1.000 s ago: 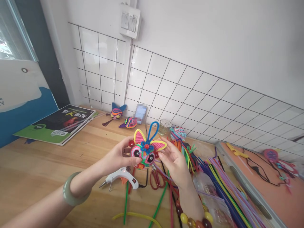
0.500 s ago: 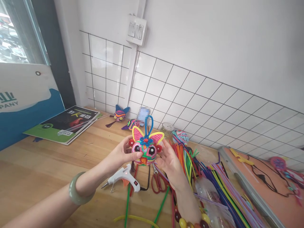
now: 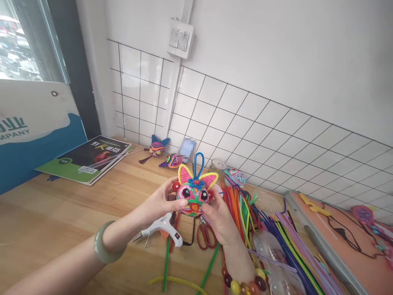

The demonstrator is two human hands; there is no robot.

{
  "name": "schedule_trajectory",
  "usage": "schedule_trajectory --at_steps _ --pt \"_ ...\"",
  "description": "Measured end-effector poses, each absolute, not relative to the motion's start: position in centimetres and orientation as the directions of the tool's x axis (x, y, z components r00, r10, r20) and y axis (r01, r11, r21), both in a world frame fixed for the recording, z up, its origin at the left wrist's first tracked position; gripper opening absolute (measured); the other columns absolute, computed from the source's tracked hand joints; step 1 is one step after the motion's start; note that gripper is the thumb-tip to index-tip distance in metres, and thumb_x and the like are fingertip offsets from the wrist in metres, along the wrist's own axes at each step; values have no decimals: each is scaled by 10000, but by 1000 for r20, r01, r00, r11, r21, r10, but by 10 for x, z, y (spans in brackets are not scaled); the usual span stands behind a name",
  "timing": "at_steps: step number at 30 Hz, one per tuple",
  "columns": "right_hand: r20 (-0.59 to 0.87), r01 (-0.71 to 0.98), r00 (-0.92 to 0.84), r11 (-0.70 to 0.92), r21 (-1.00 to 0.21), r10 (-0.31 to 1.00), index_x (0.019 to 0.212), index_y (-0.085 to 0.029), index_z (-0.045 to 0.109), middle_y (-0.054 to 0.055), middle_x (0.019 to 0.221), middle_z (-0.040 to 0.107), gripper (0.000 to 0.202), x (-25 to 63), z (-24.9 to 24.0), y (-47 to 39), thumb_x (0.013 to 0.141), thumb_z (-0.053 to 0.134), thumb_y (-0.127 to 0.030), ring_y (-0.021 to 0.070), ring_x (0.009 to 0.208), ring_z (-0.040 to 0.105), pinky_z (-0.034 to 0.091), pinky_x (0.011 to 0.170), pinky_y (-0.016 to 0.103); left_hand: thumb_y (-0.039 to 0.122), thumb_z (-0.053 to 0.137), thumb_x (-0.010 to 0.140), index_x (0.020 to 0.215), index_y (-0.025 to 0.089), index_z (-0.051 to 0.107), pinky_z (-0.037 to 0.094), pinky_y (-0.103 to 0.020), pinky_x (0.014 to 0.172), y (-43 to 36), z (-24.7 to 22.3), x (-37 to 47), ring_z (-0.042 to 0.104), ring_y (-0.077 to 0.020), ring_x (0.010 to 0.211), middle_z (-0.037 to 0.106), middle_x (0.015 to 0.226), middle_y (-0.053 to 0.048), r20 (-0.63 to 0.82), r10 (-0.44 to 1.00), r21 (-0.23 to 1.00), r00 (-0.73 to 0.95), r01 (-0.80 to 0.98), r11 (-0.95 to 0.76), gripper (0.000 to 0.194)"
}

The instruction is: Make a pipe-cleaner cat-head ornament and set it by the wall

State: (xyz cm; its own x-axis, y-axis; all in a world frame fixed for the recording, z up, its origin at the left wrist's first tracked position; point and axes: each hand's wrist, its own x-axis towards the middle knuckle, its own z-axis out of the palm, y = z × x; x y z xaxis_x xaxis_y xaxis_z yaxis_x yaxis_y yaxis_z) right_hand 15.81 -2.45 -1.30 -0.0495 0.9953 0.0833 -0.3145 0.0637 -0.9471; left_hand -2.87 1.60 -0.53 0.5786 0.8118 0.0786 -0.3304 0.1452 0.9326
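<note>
Between both hands, above the wooden table, I hold a colourful pipe-cleaner animal head ornament (image 3: 194, 196). It has pink ears edged in yellow, large dark eyes, red side beads and a blue hanging loop on top. My left hand (image 3: 167, 200) grips its left side, thumb across the front. On its right side my right hand (image 3: 218, 213) is closed, thumb near the lower front. Below the ornament lie a white hot glue gun (image 3: 164, 228) with a small light lit and red-handled scissors (image 3: 205, 237).
Bundles of coloured pipe cleaners (image 3: 291, 246) and clear plastic bags (image 3: 270, 250) crowd the right. Similar ornaments (image 3: 157, 148) and a glass jar (image 3: 217, 166) stand along the gridded wall. A book (image 3: 89, 159) lies left; an orange board (image 3: 346, 237) with a yellow glue gun (image 3: 313, 205) lies right.
The ornament has shifted slightly right in view, partly with the camera. My right hand has closed in on its side, its thumb now at the lower front.
</note>
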Motion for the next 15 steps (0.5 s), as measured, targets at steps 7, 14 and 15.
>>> schedule_trajectory --at_steps 7,14,15 --pt "73 -371 -29 57 -927 997 1119 -284 582 31 1125 700 455 166 -14 -22 714 766 -377 255 1020 657 507 904 427 285 812 667 1283 215 454 516 -350 807 17 -6 -28 633 -240 1003 544 1327 -152 68 791 907 608 -368 204 716" --pt "85 -371 23 88 -924 996 1108 -287 596 20 1113 703 455 168 -18 -20 696 778 -356 244 1011 656 514 887 405 289 807 679 1262 204 484 487 -387 866 23 -11 -28 615 -242 1030 605 1248 -142 109 784 919 612 -362 154 672" --pt "90 -373 27 93 -923 996 1104 -289 598 18 1112 703 457 168 -18 -20 691 783 -350 242 1010 656 516 887 404 296 804 683 1268 205 481 478 -403 893 24 -13 -28 606 -253 1061 603 1253 -145 108 795 925 598 -352 139 674"
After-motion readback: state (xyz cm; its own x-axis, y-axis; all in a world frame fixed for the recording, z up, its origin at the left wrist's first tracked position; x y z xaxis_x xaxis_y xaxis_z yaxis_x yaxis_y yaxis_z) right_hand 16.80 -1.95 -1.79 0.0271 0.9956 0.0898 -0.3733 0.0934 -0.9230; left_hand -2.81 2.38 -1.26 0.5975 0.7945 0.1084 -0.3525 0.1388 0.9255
